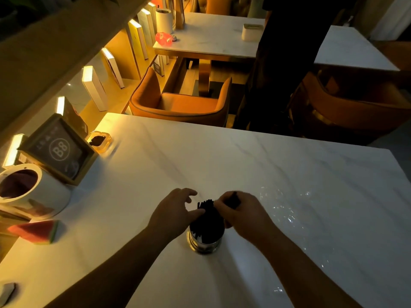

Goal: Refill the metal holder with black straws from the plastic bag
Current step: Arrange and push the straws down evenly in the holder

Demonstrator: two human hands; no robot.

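- Right hand [241,213] is closed around a few black straws [208,221], their dark ends poking past its knuckles, just above the holder [205,242].
- Left hand [175,210] has its fingers spread loose, gripping nothing; its thumb touches the side of the straw bundle, likely steadying it.
- Holder stands upright on the table [266,165], between both wrists, already packed fairly full with straws that lean away from the camera.
- Straws should handle as very light, thin and stiff-ish but easily bent or crushed; best taken as a small bunch around the upper part, with a gentle pinch, and guided in by the lower ends.
- Holder looks shiny and smooth, so it may slide or tip if the bundle is pushed sideways.
- Bag [287,210] lies flat to the right of the right hand, clear and glinting; I cannot tell whether any straws remain inside.
- Far left sit a white tub [47,192], a watermelon slice [35,232] and a framed sign [60,150], well apart from the work.
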